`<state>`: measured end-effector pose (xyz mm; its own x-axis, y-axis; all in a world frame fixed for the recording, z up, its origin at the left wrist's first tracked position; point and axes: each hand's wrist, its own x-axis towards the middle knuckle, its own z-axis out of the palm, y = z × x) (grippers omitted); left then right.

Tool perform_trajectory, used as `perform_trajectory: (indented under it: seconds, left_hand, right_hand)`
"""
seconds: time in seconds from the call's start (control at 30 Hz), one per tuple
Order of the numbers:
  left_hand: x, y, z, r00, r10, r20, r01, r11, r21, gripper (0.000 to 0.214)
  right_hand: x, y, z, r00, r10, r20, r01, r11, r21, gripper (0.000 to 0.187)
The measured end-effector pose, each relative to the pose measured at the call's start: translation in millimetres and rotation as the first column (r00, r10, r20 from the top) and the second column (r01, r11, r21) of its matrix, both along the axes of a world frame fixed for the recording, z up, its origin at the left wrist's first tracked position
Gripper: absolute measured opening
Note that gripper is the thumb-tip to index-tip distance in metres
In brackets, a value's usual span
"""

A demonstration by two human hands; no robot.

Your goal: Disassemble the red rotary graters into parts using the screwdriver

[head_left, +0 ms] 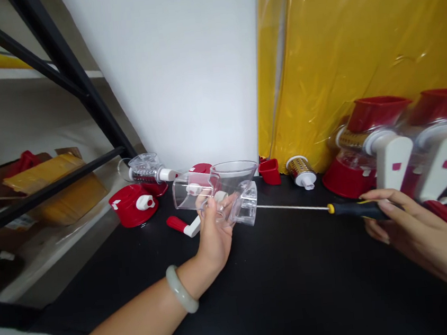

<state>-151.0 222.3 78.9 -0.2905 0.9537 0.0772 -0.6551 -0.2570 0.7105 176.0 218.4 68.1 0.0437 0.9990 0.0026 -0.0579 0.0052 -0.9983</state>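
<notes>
My left hand (216, 227), with a pale bangle (181, 289) on its wrist, is closed around a clear plastic grater body (234, 174). The body is held tilted above the black tabletop, its round end facing right. In my right hand (405, 223) is a screwdriver (351, 210) with a black and yellow handle. Its long metal shaft points left, and the tip meets or enters the round end of the clear body; the very tip cannot be made out. Behind my left hand lies a crank handle (179, 225) with a red grip, partly hidden.
A red base (134, 206) and a clear housing with a drum (146, 170) stand at left. Behind are a red pusher (270, 171) and a grater drum (301, 171). Assembled rotary graters (393, 149) stand at right. A black metal frame (74, 79) borders the left side.
</notes>
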Motion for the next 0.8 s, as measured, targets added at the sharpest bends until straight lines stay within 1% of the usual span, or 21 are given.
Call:
perform_trajectory:
  seconds: [0.1,0.17,0.2,0.27,0.33,0.4,0.47,0.53,0.6,0.67,0.77,0.8]
  left_hand:
    - [1.6,-1.9,0.5,0.999,-0.032,0.017,0.032,0.999,-0.025,0.048]
    - [1.9,-2.6,0.7,0.998,-0.049,0.026,0.050,0.998,-0.042,0.046]
    - [1.8,-2.7,0.8,0.998,-0.054,0.029,0.055,0.998,-0.044,0.046]
    - [1.2,-2.5,1.0,0.998,-0.061,0.028,0.062,0.998,-0.028,0.048]
    - [0.6,-2.2,1.0,0.997,-0.071,0.014,0.071,0.997,-0.009,0.049]
    - [0.7,-2.1,1.0,0.996,-0.087,-0.006,0.087,0.996,-0.001,0.048]
    - [1.8,-1.8,1.7,0.993,-0.119,-0.022,0.119,0.993,-0.006,0.046]
    - [3.6,0.0,3.6,0.985,-0.169,-0.043,0.169,0.986,-0.007,0.045]
    - [5.7,4.2,7.7,0.976,-0.210,-0.065,0.210,0.978,-0.004,0.047]
    - [7.7,10.9,13.9,0.977,-0.209,-0.047,0.209,0.978,-0.009,0.047]
    - [10.0,23.2,24.3,0.980,-0.199,-0.024,0.198,0.979,-0.039,0.050]
    - [10.6,26.7,26.8,0.979,-0.201,-0.025,0.199,0.979,-0.050,0.054]
  right_hand:
    - [-2.2,0.0,6.9,0.993,0.036,-0.117,-0.030,0.998,0.051,0.059]
    - [-4.1,1.2,7.5,0.985,0.055,-0.164,-0.049,0.998,0.041,0.058]
    - [-4.6,2.4,6.2,0.985,0.063,-0.162,-0.063,0.998,0.010,0.055]
    - [-3.6,5.7,2.0,0.994,0.067,-0.088,-0.072,0.996,-0.059,0.055]
    - [0.3,9.3,-1.1,0.997,0.075,0.012,-0.074,0.995,-0.072,0.053]
    - [5.4,12.0,0.0,0.993,0.117,0.026,-0.116,0.992,-0.040,0.049]
    - [9.2,13.1,4.8,0.987,0.159,-0.001,-0.159,0.987,0.005,0.056]
    - [10.1,13.6,10.1,0.988,0.157,-0.002,-0.156,0.986,0.055,0.063]
    - [8.2,15.0,13.0,0.992,0.127,0.024,-0.129,0.989,0.079,0.057]
    - [5.1,17.8,13.3,0.990,0.111,0.082,-0.116,0.992,0.054,0.050]
    - [1.5,22.5,12.6,0.969,0.122,0.213,-0.128,0.992,0.014,0.053]
    - [0.9,23.4,12.6,0.958,0.134,0.254,-0.142,0.990,0.014,0.052]
